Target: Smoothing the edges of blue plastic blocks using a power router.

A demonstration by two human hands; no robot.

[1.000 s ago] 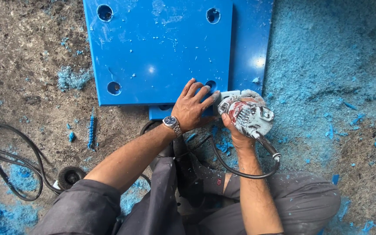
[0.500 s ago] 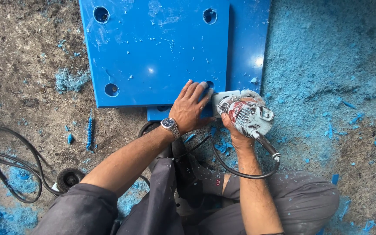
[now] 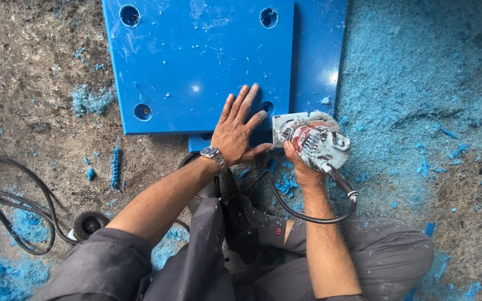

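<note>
The left hand [image 3: 235,131] lies flat with fingers spread, pressing on the near edge of a square blue plastic plate with round corner holes [image 3: 196,61], which sits on a second blue plate [image 3: 319,56] on the dirt floor [image 3: 29,72]. The right hand [image 3: 302,167] is wrapped tight around a dusty grey-and-red handheld power tool [image 3: 316,142] at the plate's near right corner. Blue shavings [image 3: 414,95] cover the floor to the right; a black cable [image 3: 12,206] coils at the left.

I am seeing no packages, signs or screens here — only one small label [image 3: 278,229], a dark red rectangular patch sitting on the grey trouser fabric near the bottom centre, just beside the black power cord [image 3: 313,218] — too small for more.
</note>
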